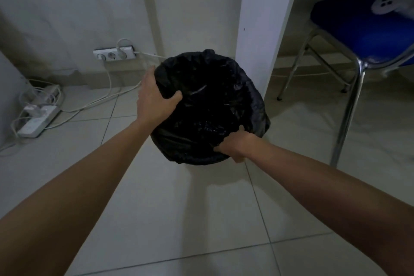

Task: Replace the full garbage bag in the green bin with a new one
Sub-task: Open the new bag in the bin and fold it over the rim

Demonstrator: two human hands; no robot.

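A black garbage bag (208, 105) covers the round bin on the tiled floor, draped over its rim so that none of the green bin shows. My left hand (154, 96) grips the bag over the rim on the far left side, thumb inside the opening. My right hand (235, 144) pinches the bag's edge on the near right side of the rim. The bag's inside is dark and its contents cannot be made out.
A white desk panel (262, 24) stands just behind and right of the bin. A blue chair with chrome legs (363, 36) sits under the desk at right. A wall socket (114, 54), power strips (38, 121) and cables lie at left.
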